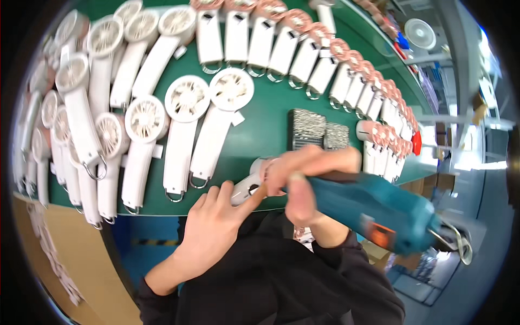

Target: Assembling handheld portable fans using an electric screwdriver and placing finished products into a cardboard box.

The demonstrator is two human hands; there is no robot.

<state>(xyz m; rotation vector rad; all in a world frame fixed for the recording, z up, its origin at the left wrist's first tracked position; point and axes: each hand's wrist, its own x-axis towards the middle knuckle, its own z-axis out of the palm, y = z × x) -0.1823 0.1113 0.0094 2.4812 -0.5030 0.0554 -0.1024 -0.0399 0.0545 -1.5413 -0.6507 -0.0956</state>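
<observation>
My right hand (pixel 309 179) grips a teal electric screwdriver (pixel 374 208), its body slanting down to the right and a metal hanging loop at its rear end. The tool's tip is hidden behind my fingers, over the head of a white handheld fan (pixel 246 188). My left hand (pixel 216 225) holds that fan by its handle at the table's front edge, fingers closed on it. Most of the fan's head is covered by my right hand. Just beyond my hands are two dark trays of small screws (pixel 309 123) (pixel 337 135).
White handheld fans (pixel 187 100) lie crowded on the left of the green table (pixel 260 108). A curved row of fans with pink-copper heads (pixel 281 49) runs along the back to the right. A red object (pixel 416 143) sits at the right edge; a cardboard surface (pixel 76 244) stands lower left.
</observation>
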